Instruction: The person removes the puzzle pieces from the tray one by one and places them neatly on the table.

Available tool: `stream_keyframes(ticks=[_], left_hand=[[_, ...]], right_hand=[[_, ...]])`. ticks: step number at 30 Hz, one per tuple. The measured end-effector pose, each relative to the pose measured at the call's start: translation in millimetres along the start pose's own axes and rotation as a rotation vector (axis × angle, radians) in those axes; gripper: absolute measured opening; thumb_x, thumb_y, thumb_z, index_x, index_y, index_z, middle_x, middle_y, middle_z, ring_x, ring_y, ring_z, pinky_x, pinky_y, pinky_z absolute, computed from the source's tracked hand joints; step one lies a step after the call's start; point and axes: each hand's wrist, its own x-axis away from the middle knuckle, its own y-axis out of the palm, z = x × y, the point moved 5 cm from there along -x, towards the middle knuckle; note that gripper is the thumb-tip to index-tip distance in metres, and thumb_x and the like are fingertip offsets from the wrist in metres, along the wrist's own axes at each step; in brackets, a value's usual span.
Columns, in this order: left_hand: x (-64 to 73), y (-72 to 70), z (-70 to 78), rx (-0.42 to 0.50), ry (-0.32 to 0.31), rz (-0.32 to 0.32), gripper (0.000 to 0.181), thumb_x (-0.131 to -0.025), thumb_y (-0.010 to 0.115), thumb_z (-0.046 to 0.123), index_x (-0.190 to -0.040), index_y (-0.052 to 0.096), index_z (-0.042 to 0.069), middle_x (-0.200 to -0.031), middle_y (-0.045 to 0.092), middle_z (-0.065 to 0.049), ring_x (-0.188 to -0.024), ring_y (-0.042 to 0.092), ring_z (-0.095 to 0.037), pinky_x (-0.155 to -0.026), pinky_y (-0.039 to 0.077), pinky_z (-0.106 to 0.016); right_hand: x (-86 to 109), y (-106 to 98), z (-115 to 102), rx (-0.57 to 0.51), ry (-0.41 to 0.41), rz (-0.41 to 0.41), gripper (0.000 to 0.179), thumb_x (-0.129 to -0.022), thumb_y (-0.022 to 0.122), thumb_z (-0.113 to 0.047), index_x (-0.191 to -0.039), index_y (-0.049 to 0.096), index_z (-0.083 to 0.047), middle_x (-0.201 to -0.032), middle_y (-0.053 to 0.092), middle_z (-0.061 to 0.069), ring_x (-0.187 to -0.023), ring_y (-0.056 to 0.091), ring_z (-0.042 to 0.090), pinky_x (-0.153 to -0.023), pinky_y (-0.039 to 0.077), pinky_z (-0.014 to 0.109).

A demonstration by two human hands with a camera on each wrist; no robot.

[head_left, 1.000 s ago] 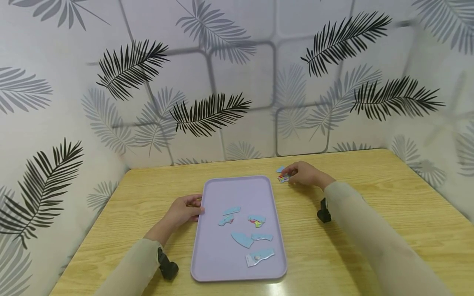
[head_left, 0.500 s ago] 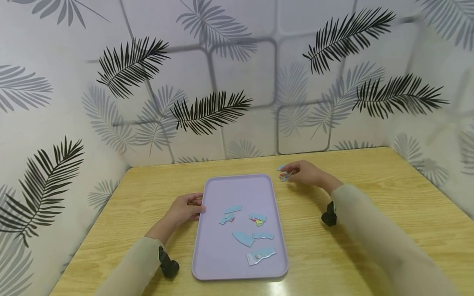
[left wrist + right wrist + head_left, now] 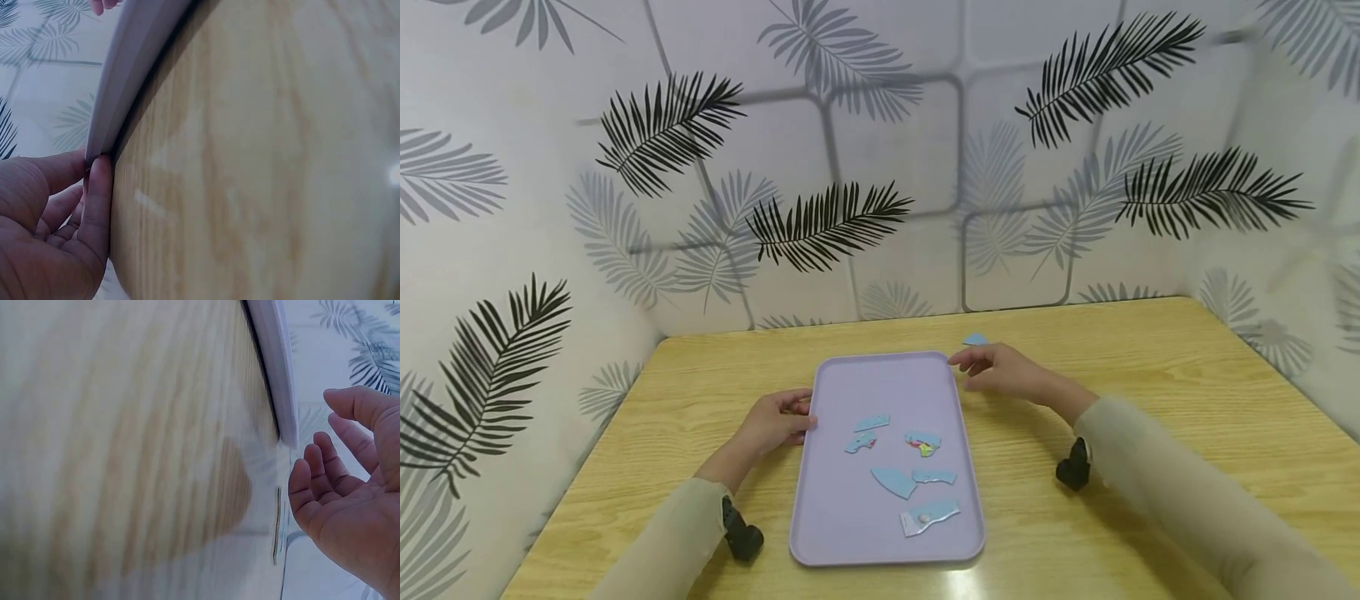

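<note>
Lilac rectangular tray (image 3: 842,533), flat on the wooden table (image 3: 1165,383), left rim pinched by the left hand (image 3: 773,422). Loosely scattered over it, lying flat: six light-blue puzzle pieces (image 3: 894,482), one with red and yellow print. Beyond its far right corner, just behind the right hand (image 3: 1006,372): another blue piece (image 3: 976,339).

At lower left, the left hand (image 3: 53,228) pinches the tray (image 3: 128,72); wooden table (image 3: 250,156) fills the right, leaf-patterned wall (image 3: 47,81) upper left.

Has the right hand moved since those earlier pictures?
Yes. Against the wall in the head view, the right hand has shifted left and toward the person, to the tray's far right corner.
</note>
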Motion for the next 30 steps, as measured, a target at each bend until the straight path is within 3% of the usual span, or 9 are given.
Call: stream_keyframes(ticks=[7,17,24,30], left_hand=[[1.3,0.0,2.6,0.015,0.009,-0.003,0.053,-0.088,0.068,-0.004,-0.138,0.052,0.000,-0.104,0.057,-0.012,-0.080,0.060,-0.017,-0.066,0.056,-0.028],[1.1,-0.1,1.8,0.007,0.006,0.000,0.053,-0.088,0.067,-0.004,-0.138,0.052,0.000,-0.105,0.058,-0.012,-0.080,0.060,-0.017,-0.066,0.056,-0.028],[0.7,0.2,0.4,0.009,0.008,-0.003,0.052,-0.089,0.067,-0.004,-0.138,0.052,0.001,-0.104,0.058,-0.012,-0.080,0.060,-0.017,-0.067,0.056,-0.028],[1.3,0.2,1.2,0.004,0.011,-0.008,0.053,-0.089,0.067,-0.004,-0.139,0.052,0.001,-0.104,0.057,-0.012,-0.081,0.060,-0.017,-0.068,0.056,-0.029]], right_hand=[[9.6,23.4,-22.0,-0.026,-0.079,-0.074,0.044,-0.086,0.071,-0.005,-0.127,0.059,0.006,-0.119,0.056,0.023,-0.112,0.052,0.037,-0.090,0.049,0.036],[13.1,53.4,-36.8,-0.027,-0.109,-0.194,0.046,-0.084,0.075,-0.009,-0.127,0.061,0.002,-0.117,0.057,0.019,-0.106,0.053,0.033,-0.091,0.047,0.039],[13.7,66.0,-42.7,0.101,-0.160,-0.248,0.043,-0.082,0.079,-0.010,-0.121,0.065,-0.001,-0.111,0.063,0.010,-0.102,0.055,0.026,-0.091,0.048,0.041],[13.0,73.3,-42.4,0.155,-0.138,-0.269,0.042,-0.078,0.082,-0.012,-0.118,0.067,-0.007,-0.106,0.061,0.004,-0.100,0.054,0.022,-0.090,0.047,0.036]])
